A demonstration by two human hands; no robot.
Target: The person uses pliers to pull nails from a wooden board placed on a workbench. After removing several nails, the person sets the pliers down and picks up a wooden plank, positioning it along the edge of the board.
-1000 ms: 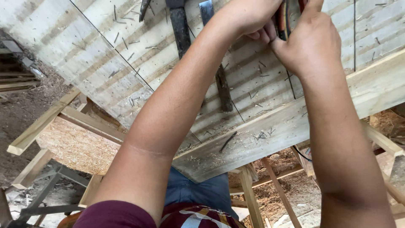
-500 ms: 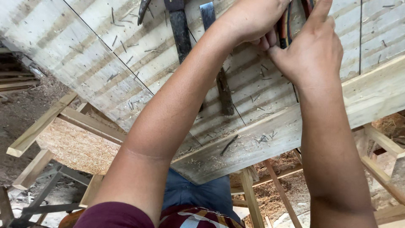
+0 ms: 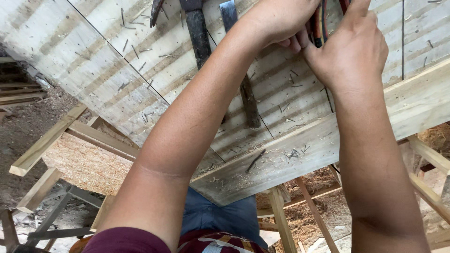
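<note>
My left hand (image 3: 277, 18) and my right hand (image 3: 352, 49) meet at the top of the view, over a pale wooden board (image 3: 140, 61). Both close around a red, black and yellow striped object (image 3: 320, 22), mostly hidden between them and cut off by the top edge. The left fingers curl against its left side. My right palm presses its right side, with the thumb pointing up. A dark wooden handle (image 3: 249, 100) lies on the board just below my left wrist.
Several small nails and wood shavings (image 3: 293, 152) litter the board. Dark metal tools (image 3: 199, 33) lie at the top edge. A thick plank (image 3: 422, 100) runs along the near side. Wooden frame legs (image 3: 44, 143), sawdust and dirt floor lie below.
Both hands have stayed clasped on the striped object and drifted slightly right. The view has shifted a little.
</note>
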